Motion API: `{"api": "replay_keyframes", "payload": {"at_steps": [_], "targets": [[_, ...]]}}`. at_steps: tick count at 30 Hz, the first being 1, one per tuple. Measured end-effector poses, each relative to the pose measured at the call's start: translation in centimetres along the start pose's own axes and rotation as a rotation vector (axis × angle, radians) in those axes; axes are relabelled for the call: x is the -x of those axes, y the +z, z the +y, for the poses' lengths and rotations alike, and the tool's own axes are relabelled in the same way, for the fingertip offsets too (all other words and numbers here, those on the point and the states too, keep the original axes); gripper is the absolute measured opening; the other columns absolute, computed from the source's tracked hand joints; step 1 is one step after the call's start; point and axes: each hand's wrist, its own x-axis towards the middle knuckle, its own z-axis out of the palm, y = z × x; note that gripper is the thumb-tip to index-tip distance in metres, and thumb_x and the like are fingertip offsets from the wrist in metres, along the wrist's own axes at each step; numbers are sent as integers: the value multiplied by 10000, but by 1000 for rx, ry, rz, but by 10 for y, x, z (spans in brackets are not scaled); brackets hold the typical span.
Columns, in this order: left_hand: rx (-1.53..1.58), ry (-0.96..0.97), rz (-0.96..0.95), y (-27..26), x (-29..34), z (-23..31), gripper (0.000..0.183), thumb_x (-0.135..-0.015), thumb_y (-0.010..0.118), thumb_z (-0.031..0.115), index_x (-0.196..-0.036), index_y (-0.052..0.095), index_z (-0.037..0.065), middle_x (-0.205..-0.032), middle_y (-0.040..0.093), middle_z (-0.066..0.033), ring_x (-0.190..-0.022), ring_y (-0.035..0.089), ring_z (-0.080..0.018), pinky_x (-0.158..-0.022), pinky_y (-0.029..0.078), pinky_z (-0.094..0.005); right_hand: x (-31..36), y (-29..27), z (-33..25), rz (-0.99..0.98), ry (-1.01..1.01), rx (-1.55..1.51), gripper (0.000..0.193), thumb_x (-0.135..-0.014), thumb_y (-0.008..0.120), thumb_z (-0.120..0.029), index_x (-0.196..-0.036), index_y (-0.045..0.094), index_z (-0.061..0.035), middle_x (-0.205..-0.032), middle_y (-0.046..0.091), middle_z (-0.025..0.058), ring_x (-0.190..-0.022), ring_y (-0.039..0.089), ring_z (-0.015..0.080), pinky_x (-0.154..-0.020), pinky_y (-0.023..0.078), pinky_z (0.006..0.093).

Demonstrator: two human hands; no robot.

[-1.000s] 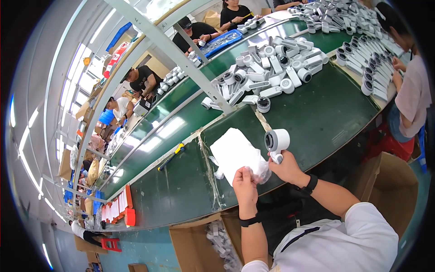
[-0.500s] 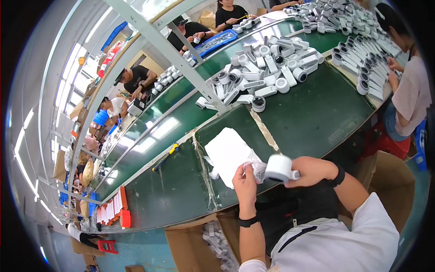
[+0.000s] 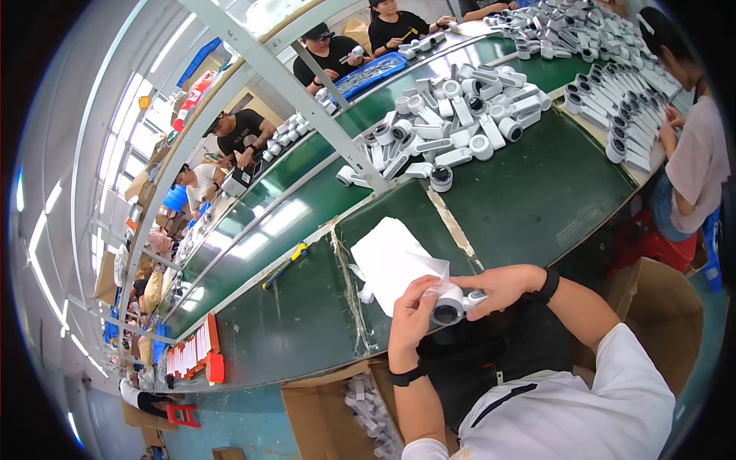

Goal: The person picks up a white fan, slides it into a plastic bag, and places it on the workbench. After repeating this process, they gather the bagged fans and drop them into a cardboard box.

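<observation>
My right hand (image 3: 502,290) is closed round the handle end of a white handheld device with a round head (image 3: 447,307), whose dark ringed face points toward me. Against that head, my left hand (image 3: 412,310) pinches a thin clear plastic bag (image 3: 440,277) by its edge. The bag touches the top of the head; how far it covers the device I cannot tell. Just beyond my left hand lies a stack of white sheets or bags (image 3: 392,254) on the green bench (image 3: 287,330), with crumpled clear film at its left edge.
A heap of similar white devices (image 3: 460,115) covers the bench ahead. A yellow-handled cutter (image 3: 285,264) lies to the left, near an orange box of white cards (image 3: 195,353). Below are open cartons (image 3: 322,414). A metal post (image 3: 307,107) rises ahead; co-workers sit around.
My right hand has brought the device left and down against the bag in my left hand. Its head has turned, so the dark face now shows toward me.
</observation>
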Motion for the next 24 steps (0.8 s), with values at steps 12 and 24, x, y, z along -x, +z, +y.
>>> {"api": "replay_keyframes", "payload": {"at_steps": [12,24], "targets": [[-569,327,382,44,1,1,164,-876,648,45,-1027,703,12,-1171,554,-111,-603,552,-87,-568,459,-229,-15,40,0,515,62,-537,669,-915,611,-238,-1464,259,-91,-803,619,78,-565,594,125,-485,486,275],[-33,161,172,65,30,-30,85,-901,612,-5,-977,627,-38,-997,585,-70,-752,574,-94,-672,503,-236,-46,49,25,842,-217,-1009,642,-908,648,-156,-1414,271,-37,-1192,547,100,-1055,546,141,-894,461,286]]}}
